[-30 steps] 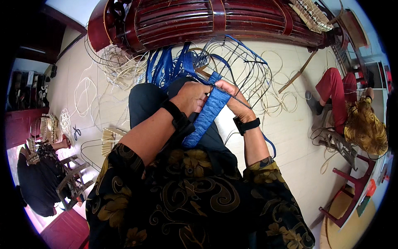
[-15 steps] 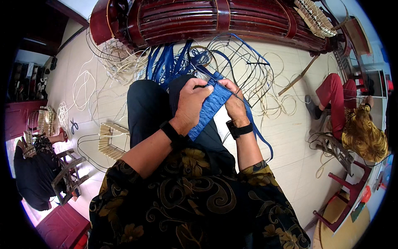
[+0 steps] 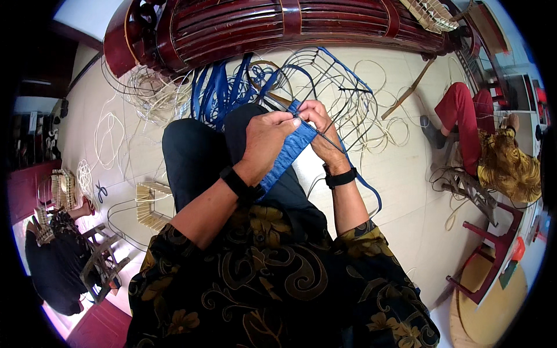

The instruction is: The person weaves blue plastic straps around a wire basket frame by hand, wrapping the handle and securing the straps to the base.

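Blue band (image 3: 295,142) is noted betw. both hands, above the lap, a dark wire (image 3: 326,138) crossing near its upper end. Its edge is pinched betw. thumb & fingers of L hand (image 3: 266,142); fingers of R hand (image 3: 323,130) are curled in at the same end, exact pinch pt. partly hidden. For a sound result, band should be held taut & flat by L hand, pressure spread evenly along the edge; loose blue strip (image 3: 367,187) should be guided clear of R wrist.

Containers: basket-like wire frame (image 3: 346,69) is sited beyond R hand, floor visible thru it; any join to band can't be confirmed. Slatted pale frame (image 3: 149,219), L of the knees: floor visible inside. Pale basket (image 3: 432,16) on dark-red bench (image 3: 232,29): contents can't be determined.
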A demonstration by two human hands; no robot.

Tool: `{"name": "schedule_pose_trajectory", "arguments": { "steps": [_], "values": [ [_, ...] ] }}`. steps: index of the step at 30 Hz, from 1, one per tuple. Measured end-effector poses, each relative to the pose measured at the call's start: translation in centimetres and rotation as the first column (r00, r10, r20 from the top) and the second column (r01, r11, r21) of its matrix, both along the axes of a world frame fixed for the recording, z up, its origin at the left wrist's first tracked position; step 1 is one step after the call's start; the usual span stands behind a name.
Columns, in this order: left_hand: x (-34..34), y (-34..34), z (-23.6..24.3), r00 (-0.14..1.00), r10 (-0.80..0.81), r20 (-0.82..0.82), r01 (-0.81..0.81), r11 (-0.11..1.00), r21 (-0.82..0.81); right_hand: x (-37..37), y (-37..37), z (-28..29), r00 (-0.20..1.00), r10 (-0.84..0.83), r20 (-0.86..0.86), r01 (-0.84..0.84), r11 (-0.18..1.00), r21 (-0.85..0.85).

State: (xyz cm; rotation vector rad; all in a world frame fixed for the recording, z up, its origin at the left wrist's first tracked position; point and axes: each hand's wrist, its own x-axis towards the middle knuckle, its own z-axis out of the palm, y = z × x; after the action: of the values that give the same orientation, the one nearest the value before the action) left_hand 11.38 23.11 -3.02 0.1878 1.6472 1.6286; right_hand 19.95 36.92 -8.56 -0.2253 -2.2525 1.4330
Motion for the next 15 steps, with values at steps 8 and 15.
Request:
{"name": "schedule_pose_trajectory", "arguments": {
  "steps": [8, 15],
  "values": [
    [-0.5, -2.6, 0.9, 0.995, 0.081, 0.059, -0.09, 0.983, 0.159, -1.2, -2.2, 0.7, 0.997, 0.058, -0.059, -0.055, 0.997, 0.058],
    [-1.0, -7.0, 3.1, 0.957, 0.197, 0.212, -0.233, 0.959, 0.16, -2.4, -4.6, 3.8, 0.996, 0.046, -0.082, -0.032, 0.987, 0.157]
  ]
}}
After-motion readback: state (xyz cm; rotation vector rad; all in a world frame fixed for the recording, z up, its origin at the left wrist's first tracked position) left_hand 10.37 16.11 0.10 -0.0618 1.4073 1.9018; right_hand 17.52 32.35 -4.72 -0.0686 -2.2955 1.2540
